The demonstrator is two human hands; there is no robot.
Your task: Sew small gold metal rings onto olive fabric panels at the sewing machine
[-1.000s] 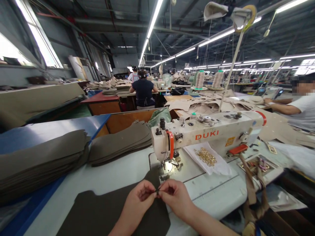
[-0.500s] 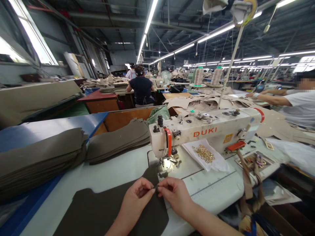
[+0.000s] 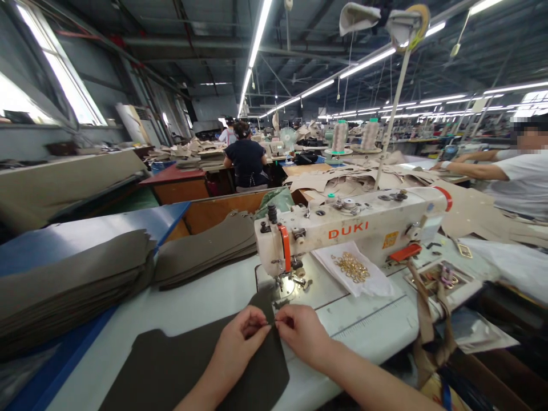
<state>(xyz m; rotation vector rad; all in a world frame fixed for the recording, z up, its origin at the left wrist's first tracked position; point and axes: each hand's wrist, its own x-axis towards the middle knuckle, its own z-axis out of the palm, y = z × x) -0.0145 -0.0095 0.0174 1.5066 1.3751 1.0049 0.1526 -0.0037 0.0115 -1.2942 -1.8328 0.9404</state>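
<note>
A dark olive-grey cut fabric piece (image 3: 180, 365) lies flat on the pale sewing table, its upper end reaching the needle area (image 3: 286, 283) of a white DUKI sewing machine (image 3: 351, 228). Over its right edge, just in front of the needle, my left hand (image 3: 240, 345) and my right hand (image 3: 305, 337) meet almost fingertip to fingertip. Both are closed in a pinch of thumb and forefinger. What sits between the fingertips is too small to make out. Right of the needle, gold-coloured metal rings (image 3: 351, 267) lie heaped on a white sheet (image 3: 379, 281).
Stacks of olive-grey pieces lie at left (image 3: 85, 268) and behind (image 3: 205, 245). Tan straps (image 3: 428, 325) hang by a parts tray (image 3: 464, 279) at right. A thread stand pole (image 3: 391, 120) rises behind the machine. Co-workers sit ahead (image 3: 246, 157) and at far right (image 3: 522, 177).
The view has shifted slightly, so the machine appears a little further left. Both hands stay pinched at the fabric's edge, with the right fingers turned slightly more downward.
</note>
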